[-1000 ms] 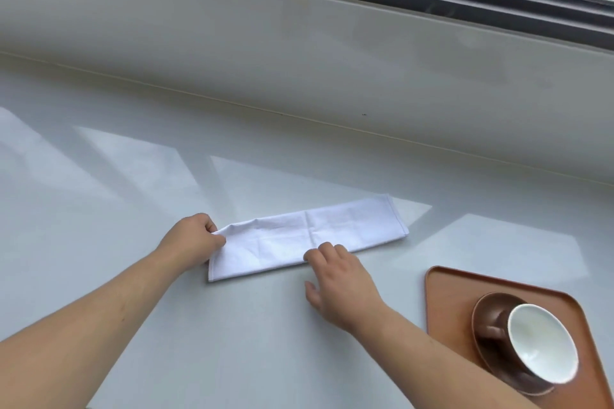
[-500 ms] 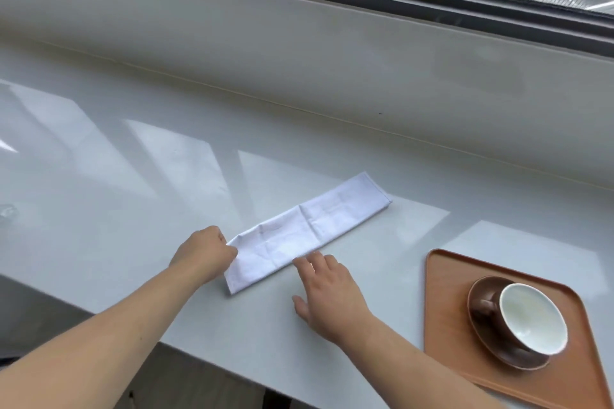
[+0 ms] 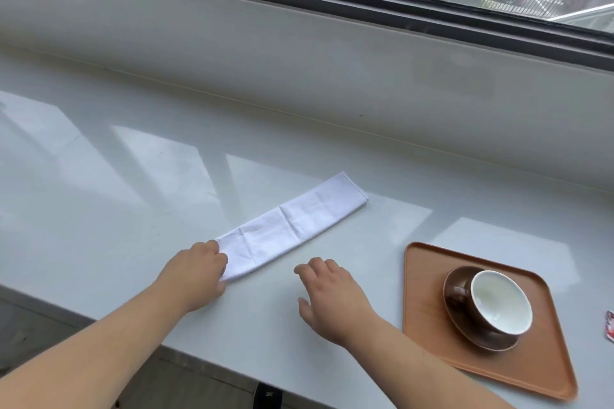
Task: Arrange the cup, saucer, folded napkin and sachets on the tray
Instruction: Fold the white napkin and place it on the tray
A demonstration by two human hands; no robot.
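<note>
The napkin (image 3: 292,226) lies flat on the counter (image 3: 99,209) as a long narrow strip, folded lengthwise. Its long axis runs diagonally, from the near left end up and away toward the right. The left hand (image 3: 196,271) has its grip closed on the near left end of the strip, fingers curled over the corner. The right hand (image 3: 327,292) rests open, palm down, on the bare counter just beside the strip's near edge; it holds nothing and does not touch the cloth.

The tray (image 3: 428,302) sits to the right, well apart from the napkin. It carries the saucer (image 3: 465,330) with the cup (image 3: 498,304) on it. A sachet (image 3: 609,325) shows partly at the right frame edge, off the tray.

Judgement: the strip needs a further fold, near end carried toward the far end. The left hand is placed for this.
</note>
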